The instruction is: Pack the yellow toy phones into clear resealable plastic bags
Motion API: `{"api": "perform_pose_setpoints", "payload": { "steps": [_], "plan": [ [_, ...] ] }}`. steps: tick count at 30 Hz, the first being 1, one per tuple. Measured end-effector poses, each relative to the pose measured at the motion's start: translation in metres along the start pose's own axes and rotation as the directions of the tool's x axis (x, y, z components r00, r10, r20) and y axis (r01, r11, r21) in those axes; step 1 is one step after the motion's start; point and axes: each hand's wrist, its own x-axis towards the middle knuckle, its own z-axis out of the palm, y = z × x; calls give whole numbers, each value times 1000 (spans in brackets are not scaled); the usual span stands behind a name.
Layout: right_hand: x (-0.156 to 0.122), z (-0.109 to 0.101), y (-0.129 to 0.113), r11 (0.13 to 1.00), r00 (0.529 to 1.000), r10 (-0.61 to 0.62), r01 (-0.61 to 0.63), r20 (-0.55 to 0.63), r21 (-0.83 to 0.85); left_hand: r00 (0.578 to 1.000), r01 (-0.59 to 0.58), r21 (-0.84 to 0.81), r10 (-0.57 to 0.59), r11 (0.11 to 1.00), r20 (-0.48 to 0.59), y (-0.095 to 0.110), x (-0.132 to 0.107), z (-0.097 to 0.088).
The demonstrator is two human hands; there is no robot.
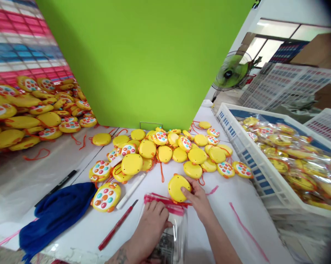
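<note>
My right hand (199, 198) grips a yellow chick-shaped toy (178, 187), back side up, at the mouth of a clear plastic bag with a red zip strip (165, 202). My left hand (151, 227) lies on the bag with its fingers curled on the plastic just below the strip, holding it on the white table (231, 227). A printed paper insert (165, 246) shows inside the bag. Beyond the hands lies a heap of the same yellow toys (165, 150), some showing coloured buttons. One button-side-up toy (106, 197) lies left of the bag.
A white crate (253, 161) at the right holds bagged toys. A bigger pile of toys (30, 110) sits at the far left. A blue cloth (55, 216), a red pen (116, 228), a black pen (57, 187) and a white stick (131, 190) lie on the table. A green panel (143, 62) stands behind, with a fan (231, 73) to its right.
</note>
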Motion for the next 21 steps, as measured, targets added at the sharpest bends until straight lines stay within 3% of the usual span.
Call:
{"api": "perform_pose_setpoints", "payload": {
  "steps": [6, 11, 14, 17, 21],
  "plan": [
    [-22, -2, -27, 980, 991, 30, -54, 127, 193, 984, 90, -233, -123, 968, -131, 0, -7, -1],
    [-28, 8, -36, 944, 991, -47, 5, 121, 329, 986, -3, -240, -36, 971, -160, -3, -10, 1],
    [-29, 14, -42, 919, 974, -85, -4, 211, 393, 984, -13, -273, -36, 962, -175, -6, -12, 2],
    [-30, 10, -44, 936, 955, -63, -44, 290, 349, 981, 6, -346, -73, 938, -182, -7, -12, -1],
    [-28, -3, -36, 976, 974, -11, -39, 224, 216, 985, 40, -327, -93, 944, -146, -3, -10, -7]
  ]
}}
